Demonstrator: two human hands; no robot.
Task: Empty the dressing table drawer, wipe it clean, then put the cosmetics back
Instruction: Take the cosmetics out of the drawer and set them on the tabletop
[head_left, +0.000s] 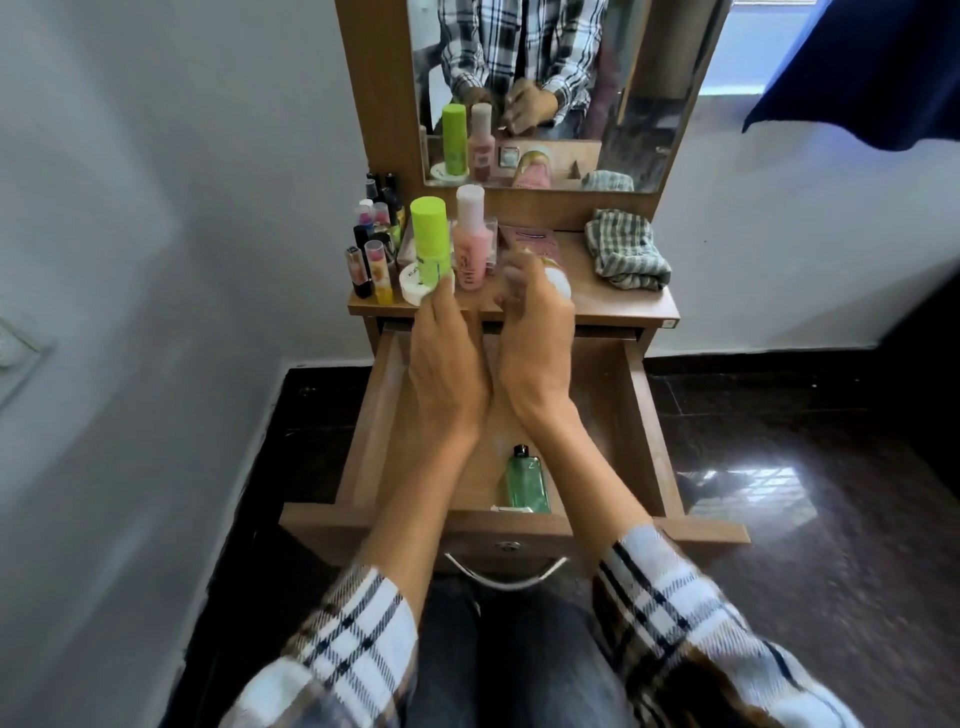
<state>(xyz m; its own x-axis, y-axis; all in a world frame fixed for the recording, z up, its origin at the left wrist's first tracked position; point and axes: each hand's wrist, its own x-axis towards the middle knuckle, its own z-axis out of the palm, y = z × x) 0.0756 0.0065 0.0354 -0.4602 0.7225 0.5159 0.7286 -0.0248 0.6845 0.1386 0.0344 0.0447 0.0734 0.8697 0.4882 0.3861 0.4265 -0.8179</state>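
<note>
A: Entry, head view. Drawer (639, 415) is pulled fully out. Most cosmetics stand on the dressing table top (613, 306): lime-green bottle (430, 241), pink bottle (471, 244), a white jar (413, 288) at the green bottle's foot, and a cluster of lipsticks and small bottles (374, 249) at the left edge.

B: What remains in the drawer?

A: One green glass bottle (527, 483) lying near the front wall, with a small white item just beside it that is too small to identify. The rest of the visible drawer floor is bare wood; the forearms hide part of it.

B: Hands?

A: Left hand (447, 364) reaches to the table edge, fingertips at the white jar and the base of the green bottle; fingers look fairly straight and close together, and no grasp is clear. Right hand (535, 338) has its fingers curled around a pale, round-capped container (558, 280) over the table top. It is motion-blurred, so I cannot tell the exact finger placement.

B: Wiping cloth?

A: Checked cloth (626, 249) sits bunched on the right of the table top, untouched by either hand.

B: Progress estimate?

A: Judgement: emptying is nearly complete, with the green glass bottle and the white item left. Wiping appears not started; restocking follows it.
</note>
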